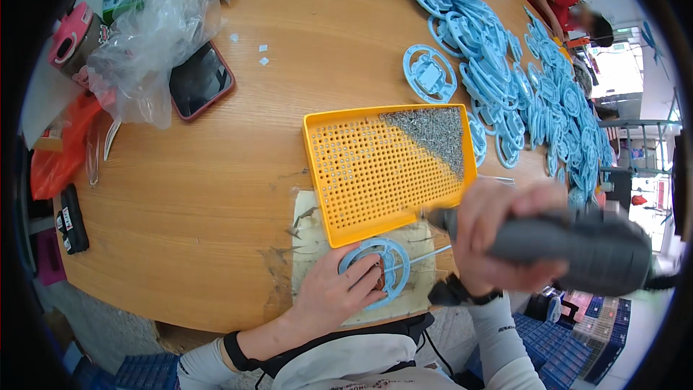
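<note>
Light-blue plastic ring with inner spokes (404,263) lies at six o'clock of our shallow yellow perforated tray (375,231), upon a worn cream sheet (422,296). Our left hand (328,285) spreads its fingers over the ring from nine o'clock; whether they pinch it or merely press, we can't make out. Our right hand (480,235) is clamped around a dark grey cylindrical power screwdriver (570,245), whose blurred tip points to nine o'clock near the tray's lower edge; we can't tell whether it carries a screw.

Small silvery metal screws (437,133) are heaped at the tray's one o'clock. To work well, we judge, we should keep the ring flat, our left fingertips clear of the driver's path, the thin pale-blue rod (433,253) at the ring's three o'clock undisturbed, and the driver square to whatever it meets.
</note>
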Demonstrator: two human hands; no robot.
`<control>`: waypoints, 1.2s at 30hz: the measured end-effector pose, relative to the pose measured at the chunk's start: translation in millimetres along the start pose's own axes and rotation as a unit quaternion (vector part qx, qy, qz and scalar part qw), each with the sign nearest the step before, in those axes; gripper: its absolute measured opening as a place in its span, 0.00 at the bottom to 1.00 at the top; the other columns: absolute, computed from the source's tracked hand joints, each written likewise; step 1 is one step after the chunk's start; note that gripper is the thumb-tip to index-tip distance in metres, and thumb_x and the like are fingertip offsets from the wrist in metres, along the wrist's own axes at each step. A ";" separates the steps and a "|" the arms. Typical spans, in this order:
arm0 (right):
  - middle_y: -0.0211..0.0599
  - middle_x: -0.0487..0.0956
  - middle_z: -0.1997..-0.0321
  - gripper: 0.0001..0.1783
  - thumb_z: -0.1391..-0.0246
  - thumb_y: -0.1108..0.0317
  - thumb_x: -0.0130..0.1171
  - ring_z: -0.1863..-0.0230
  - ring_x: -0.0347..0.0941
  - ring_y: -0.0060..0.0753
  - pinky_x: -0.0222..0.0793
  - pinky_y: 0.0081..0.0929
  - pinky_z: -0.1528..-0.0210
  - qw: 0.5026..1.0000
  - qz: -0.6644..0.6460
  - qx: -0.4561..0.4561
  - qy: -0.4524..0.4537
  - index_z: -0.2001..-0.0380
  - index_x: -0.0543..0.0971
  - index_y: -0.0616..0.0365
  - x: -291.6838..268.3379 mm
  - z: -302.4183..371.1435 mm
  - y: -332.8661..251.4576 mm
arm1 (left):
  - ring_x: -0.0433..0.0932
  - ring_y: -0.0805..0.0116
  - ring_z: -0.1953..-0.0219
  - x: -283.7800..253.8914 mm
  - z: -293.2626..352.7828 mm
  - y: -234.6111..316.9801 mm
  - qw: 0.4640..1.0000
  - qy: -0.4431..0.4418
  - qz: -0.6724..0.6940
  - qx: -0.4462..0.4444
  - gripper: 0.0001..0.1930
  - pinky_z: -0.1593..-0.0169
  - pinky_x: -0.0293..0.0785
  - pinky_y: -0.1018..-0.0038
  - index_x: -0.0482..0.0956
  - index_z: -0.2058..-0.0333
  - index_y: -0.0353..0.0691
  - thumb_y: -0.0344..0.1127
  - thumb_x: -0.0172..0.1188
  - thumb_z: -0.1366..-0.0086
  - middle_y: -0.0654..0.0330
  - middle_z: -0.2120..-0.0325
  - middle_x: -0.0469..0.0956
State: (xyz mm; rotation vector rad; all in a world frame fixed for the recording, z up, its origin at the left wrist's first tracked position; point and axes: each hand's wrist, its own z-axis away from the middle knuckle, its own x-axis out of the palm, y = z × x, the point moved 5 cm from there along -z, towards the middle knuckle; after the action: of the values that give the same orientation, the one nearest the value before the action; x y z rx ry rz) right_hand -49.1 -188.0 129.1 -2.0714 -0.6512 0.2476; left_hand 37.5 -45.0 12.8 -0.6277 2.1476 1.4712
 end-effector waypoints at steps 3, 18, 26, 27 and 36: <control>0.28 0.69 0.87 0.32 0.47 0.35 0.52 0.90 0.65 0.26 0.60 0.22 0.85 0.999 0.017 0.033 -0.021 0.63 0.62 0.56 1.4 37.9 -27.9 | 0.72 0.56 0.56 2.4 -2.7 3.7 1.000 -0.001 0.006 0.010 0.20 0.51 0.72 0.65 0.78 0.63 0.42 0.42 0.71 0.54 0.64 0.57 0.74; 0.34 0.72 0.83 0.32 0.49 0.46 0.62 0.84 0.71 0.34 0.68 0.33 0.79 0.998 -0.006 0.020 -0.063 0.58 0.65 0.63 9.6 88.2 -23.5 | 0.71 0.54 0.54 3.2 -0.8 2.3 1.000 -0.002 -0.002 -0.002 0.21 0.53 0.72 0.66 0.78 0.61 0.44 0.41 0.71 0.55 0.66 0.55 0.74; 0.35 0.73 0.82 0.32 0.50 0.45 0.63 0.83 0.72 0.35 0.69 0.34 0.77 0.998 -0.014 0.023 -0.049 0.62 0.67 0.64 11.8 88.7 -25.1 | 0.71 0.54 0.53 1.3 -1.0 2.1 1.000 0.001 0.006 -0.005 0.22 0.54 0.72 0.66 0.78 0.61 0.44 0.41 0.71 0.55 0.67 0.55 0.74; 0.35 0.73 0.82 0.32 0.50 0.45 0.63 0.82 0.73 0.36 0.69 0.34 0.77 0.998 -0.014 0.030 -0.052 0.63 0.67 0.65 12.3 89.1 -24.5 | 0.71 0.54 0.53 1.2 -0.8 2.0 1.000 0.002 0.005 -0.005 0.22 0.54 0.73 0.66 0.78 0.61 0.44 0.41 0.71 0.55 0.67 0.55 0.74; 0.37 0.74 0.81 0.31 0.52 0.44 0.64 0.81 0.74 0.40 0.70 0.35 0.75 0.997 -0.013 0.053 -0.057 0.72 0.68 0.65 14.3 90.6 -23.9 | 0.71 0.54 0.52 2.5 0.7 2.4 1.000 0.015 0.009 0.004 0.18 0.55 0.74 0.66 0.78 0.62 0.39 0.40 0.68 0.52 0.64 0.54 0.73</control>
State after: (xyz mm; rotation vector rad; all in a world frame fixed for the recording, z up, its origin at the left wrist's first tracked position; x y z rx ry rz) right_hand -82.9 -104.6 99.5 -1.9573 -0.7182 0.3791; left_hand 34.1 -43.9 12.8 -0.6327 2.1860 1.4722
